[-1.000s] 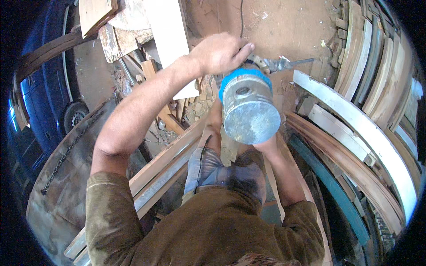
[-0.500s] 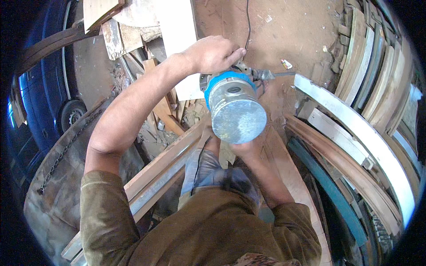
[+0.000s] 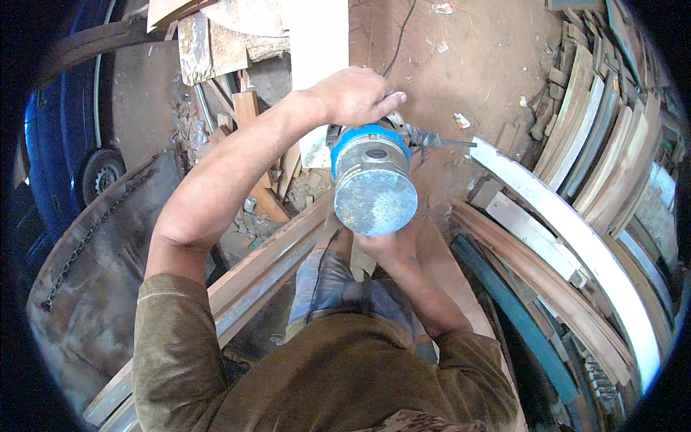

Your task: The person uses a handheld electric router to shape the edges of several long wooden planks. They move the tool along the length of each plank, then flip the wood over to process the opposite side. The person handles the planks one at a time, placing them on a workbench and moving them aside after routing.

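Note:
A router with a silver cylindrical body and a blue collar is held out before my legs, over the wooden board. My left hand reaches across to its far side, fingers curled and thumb pointing right, gripping it there. Low on the near side, my right hand is closed against the router; the body hides most of its fingers. A thin rod sticks out to the right from a wrapped fitting. The router's base and cutter are hidden beneath the body. A black cord runs away across the ground.
A wooden frame piece slants at my left and a long board at my right. Stacked planks, a white one and a teal one, fill the right side. A blue vehicle stands left; offcuts lie beyond.
The whole view has turned slightly, and the router sits a little further left and lower in the picture. Both hands keep their hold on it.

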`<state>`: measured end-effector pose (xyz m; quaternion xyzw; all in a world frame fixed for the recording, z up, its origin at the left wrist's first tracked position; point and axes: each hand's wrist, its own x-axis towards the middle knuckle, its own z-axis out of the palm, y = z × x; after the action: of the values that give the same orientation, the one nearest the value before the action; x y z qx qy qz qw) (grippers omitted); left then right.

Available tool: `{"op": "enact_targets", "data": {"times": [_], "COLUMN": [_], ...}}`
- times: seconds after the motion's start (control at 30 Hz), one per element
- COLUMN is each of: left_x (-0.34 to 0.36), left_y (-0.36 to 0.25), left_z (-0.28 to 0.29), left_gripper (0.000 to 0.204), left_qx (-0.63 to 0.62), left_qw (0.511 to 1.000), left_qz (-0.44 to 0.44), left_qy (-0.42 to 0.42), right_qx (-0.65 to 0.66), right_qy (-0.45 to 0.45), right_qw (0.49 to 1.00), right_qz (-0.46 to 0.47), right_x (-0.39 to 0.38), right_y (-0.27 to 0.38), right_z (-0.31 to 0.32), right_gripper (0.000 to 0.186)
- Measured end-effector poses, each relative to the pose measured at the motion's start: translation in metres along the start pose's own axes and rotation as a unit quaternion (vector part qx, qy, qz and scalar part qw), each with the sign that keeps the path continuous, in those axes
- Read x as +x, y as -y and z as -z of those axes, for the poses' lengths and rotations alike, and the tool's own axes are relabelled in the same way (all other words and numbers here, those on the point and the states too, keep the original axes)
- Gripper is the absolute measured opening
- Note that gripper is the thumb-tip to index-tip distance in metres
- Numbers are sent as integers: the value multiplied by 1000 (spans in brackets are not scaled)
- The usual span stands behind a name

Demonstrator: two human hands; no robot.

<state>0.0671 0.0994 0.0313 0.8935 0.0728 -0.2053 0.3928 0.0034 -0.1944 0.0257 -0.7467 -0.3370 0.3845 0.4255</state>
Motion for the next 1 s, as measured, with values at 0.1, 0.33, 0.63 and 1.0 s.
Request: {"op": "enact_targets", "data": {"times": [0.1,0.33,0.63,1.0], "left_x": [-4,-14,-34,-107], "left_y": [1,19,26,92], "left_z": [8,12,17,-147], "left_gripper": [53,53,39,55], "left_qx": [1,-3,-70,-144], "left_qw": [1000,1000,979,874], "left_qz": [-3,3,-15,292], "left_qy": [-2,-16,-193,-361], "right_qx": [10,83,-49,46], "right_qy": [17,16,23,51], "right_qw": [1000,996,998,998], "right_qz": [-12,-15,42,7], "right_x": [5,-34,26,15], "right_y": [2,-69,9,-34], "right_z": [-6,-67,-27,-46], "right_gripper": [56,82,47,48]}}
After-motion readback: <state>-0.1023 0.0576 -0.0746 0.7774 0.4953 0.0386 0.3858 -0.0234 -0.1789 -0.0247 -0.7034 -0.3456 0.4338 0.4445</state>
